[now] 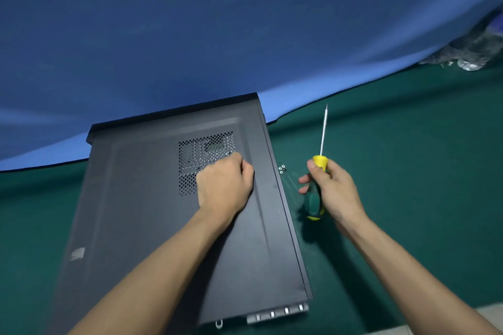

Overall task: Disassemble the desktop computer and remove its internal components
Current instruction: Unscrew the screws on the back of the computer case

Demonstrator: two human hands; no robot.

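A black desktop computer case (152, 212) lies on its side on the green table, its side panel up with a perforated vent (202, 149) near the far end. My left hand (224, 182) rests on the panel beside the vent with fingers curled under, holding nothing I can see. To the right of the case, my right hand (330, 190) grips a screwdriver (315, 193) by its green and yellow handle, the metal shaft pointing away from me. Two small screws (282, 168) lie on the table next to the case's right edge.
The green table surface (408, 158) stretches to the right of the case. A blue cloth (217, 35) hangs as a backdrop behind it. Crumpled plastic clutter (471, 54) sits at the far right corner. The case's rear slots (277, 314) face me.
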